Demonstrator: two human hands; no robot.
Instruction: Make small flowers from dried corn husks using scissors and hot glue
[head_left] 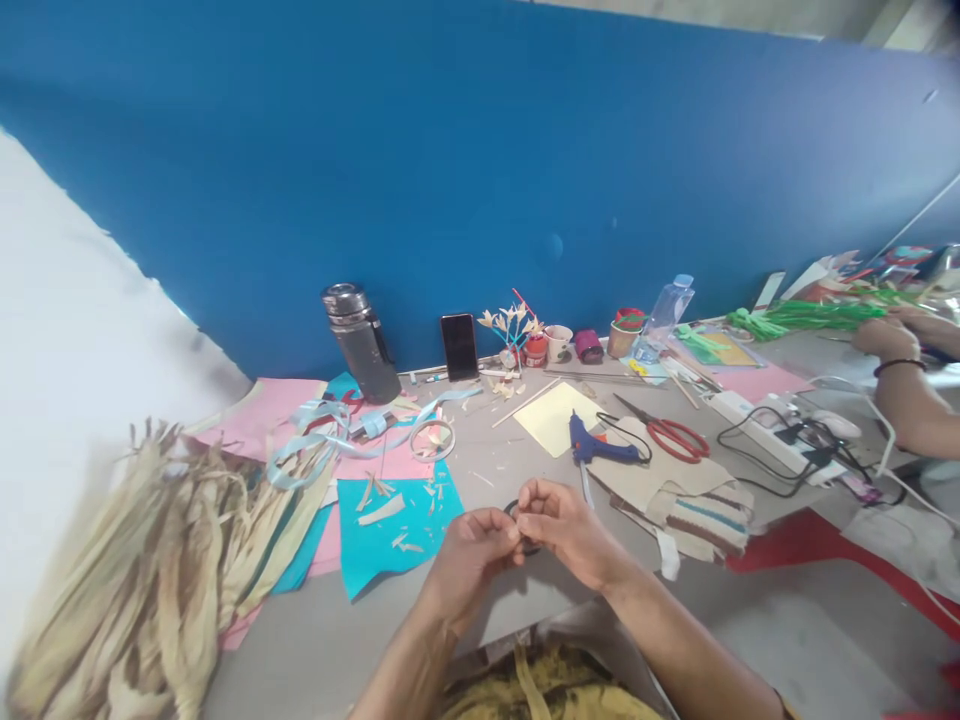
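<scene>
My left hand point(474, 552) and my right hand point(564, 528) meet above the grey table, their fingertips pinched together. Between them is a small dark ring-shaped thing point(513, 508), mostly covered by the fingers, so its kind does not show. Left of my hands lies a turquoise sheet point(360, 558) scattered with dry husk scraps. Beyond my right hand are a blue glue gun point(609, 448), red-handled scissors point(679, 438) and a yellow paper sheet point(551, 425). A folded striped cloth point(701, 500) rests to the right.
Dried corn husks point(157, 570) pile up at the left. A dark flask point(364, 345), a phone point(459, 347), husk flowers point(511, 325) and a plastic bottle point(670, 305) stand along the blue wall. A power strip point(772, 435) with cables lies right; beyond it is another person's arm point(911, 400).
</scene>
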